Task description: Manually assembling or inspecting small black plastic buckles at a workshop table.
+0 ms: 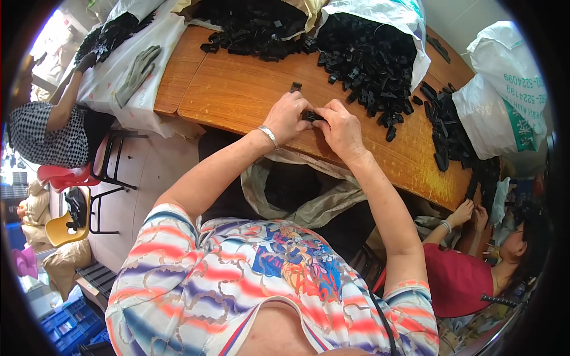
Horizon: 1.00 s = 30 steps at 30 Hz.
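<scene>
Over the front edge of the wooden table, my left hand (287,120) and my right hand (341,130) meet around a small black plastic part (311,116). Fingers of both hands are closed on it, and they hide most of its shape. Just beyond my left hand, another small black part (295,87) lies by itself on the tabletop. Farther back, a large heap of black plastic parts (371,65) spills from a white sack toward my right hand. A second heap of black parts (255,29) lies at the far side.
An open sack (255,196) hangs below the edge of the wooden table (237,89). At right are long black pieces (442,127) and a white bag (504,89). Co-workers sit at left (50,133) and right (457,279). A grey glove (138,74) lies at the left.
</scene>
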Motion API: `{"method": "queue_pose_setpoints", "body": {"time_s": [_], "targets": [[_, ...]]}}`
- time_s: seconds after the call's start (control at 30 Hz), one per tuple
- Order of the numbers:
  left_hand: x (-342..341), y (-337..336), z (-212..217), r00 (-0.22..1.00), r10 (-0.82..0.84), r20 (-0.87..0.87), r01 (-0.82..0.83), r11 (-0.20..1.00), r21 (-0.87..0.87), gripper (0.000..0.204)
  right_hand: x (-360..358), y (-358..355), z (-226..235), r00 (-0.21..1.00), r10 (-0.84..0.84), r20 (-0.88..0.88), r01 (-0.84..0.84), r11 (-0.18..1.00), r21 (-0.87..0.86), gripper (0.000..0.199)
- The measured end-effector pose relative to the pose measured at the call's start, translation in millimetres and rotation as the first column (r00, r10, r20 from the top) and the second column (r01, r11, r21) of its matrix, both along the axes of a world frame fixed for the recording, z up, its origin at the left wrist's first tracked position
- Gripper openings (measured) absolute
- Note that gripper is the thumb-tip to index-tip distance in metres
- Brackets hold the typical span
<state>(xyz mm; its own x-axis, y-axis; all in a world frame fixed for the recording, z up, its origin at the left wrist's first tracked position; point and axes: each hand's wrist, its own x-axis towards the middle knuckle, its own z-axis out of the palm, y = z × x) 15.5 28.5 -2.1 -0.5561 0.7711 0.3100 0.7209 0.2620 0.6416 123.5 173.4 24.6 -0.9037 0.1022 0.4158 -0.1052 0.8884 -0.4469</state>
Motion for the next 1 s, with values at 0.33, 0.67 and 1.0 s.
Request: {"method": "queue_pose_setpoints", "body": {"time_s": [0.33,0.67,1.0], "targets": [[-6,-4,14,0.999,-0.019,0.043,0.024,0.993,-0.119,0.033,4,-9,-12,0.994,0.001,0.112,-0.050,0.897,0.439,0.029],[-50,-19,31,0.827,-0.160,-0.540,0.085,0.983,-0.161,0.028,61,-48,-5,0.988,0.097,0.123,-0.109,0.989,0.098,0.031],[-61,7,32,0.907,-0.177,-0.382,0.075,0.961,-0.268,0.014,14,56,3,0.981,-0.175,-0.087,0.186,0.972,0.141,0.015]]}}
